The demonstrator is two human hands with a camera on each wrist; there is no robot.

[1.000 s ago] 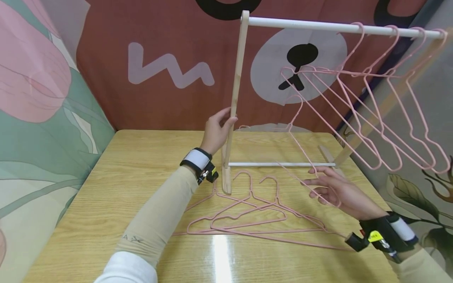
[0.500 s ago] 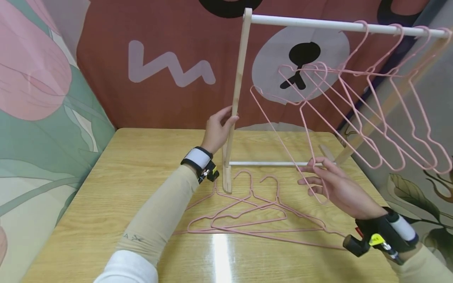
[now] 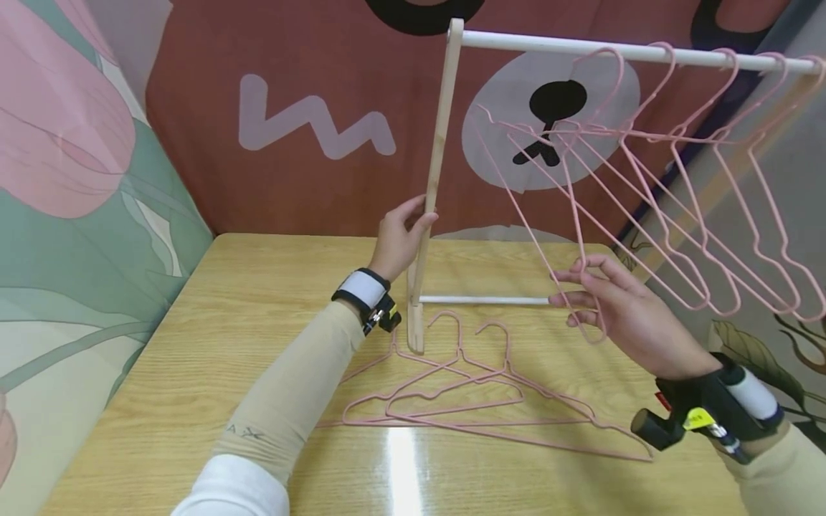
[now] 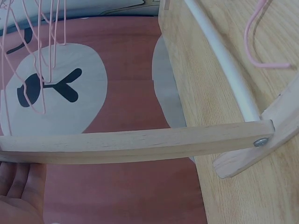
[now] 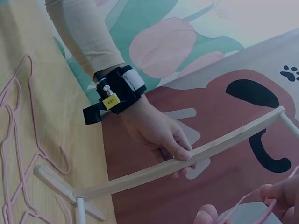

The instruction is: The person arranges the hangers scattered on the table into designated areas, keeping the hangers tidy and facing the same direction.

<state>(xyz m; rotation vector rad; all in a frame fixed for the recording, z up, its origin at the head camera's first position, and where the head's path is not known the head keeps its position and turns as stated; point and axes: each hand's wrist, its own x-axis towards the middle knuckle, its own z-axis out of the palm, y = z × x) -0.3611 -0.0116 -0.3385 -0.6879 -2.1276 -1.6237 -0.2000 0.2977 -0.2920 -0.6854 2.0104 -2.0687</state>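
My left hand (image 3: pixel 399 240) grips the left wooden post (image 3: pixel 441 136) of a small clothes rack, thumb in front and fingers behind; the right wrist view shows this hand (image 5: pixel 159 130) too. By one lower corner, my right hand (image 3: pixel 629 315) holds a pink clothes hanger (image 3: pixel 576 215) between thumb and fingers. That hanger's hook is up at the white top rail (image 3: pixel 548 44); whether it lies over the rail I cannot tell. Several matching pink hangers (image 3: pixel 736 64) hang along the rail's right half. In the right wrist view, fingertips of my right hand (image 5: pixel 282 200) pinch pink wire.
Several more pink hangers (image 3: pixel 459 337) lie overlapping on the wooden table (image 3: pixel 290 287), in front of the rack's white lower bar (image 3: pixel 484 299). A printed cloth (image 3: pixel 310 193) with a bear drawing stands behind the table, and a floral one (image 3: pixel 77 287) on the left.
My right hand has risen with the pink hanger, whose hook has gone from well below the top rail up to its height. My left hand keeps its grip on the post.
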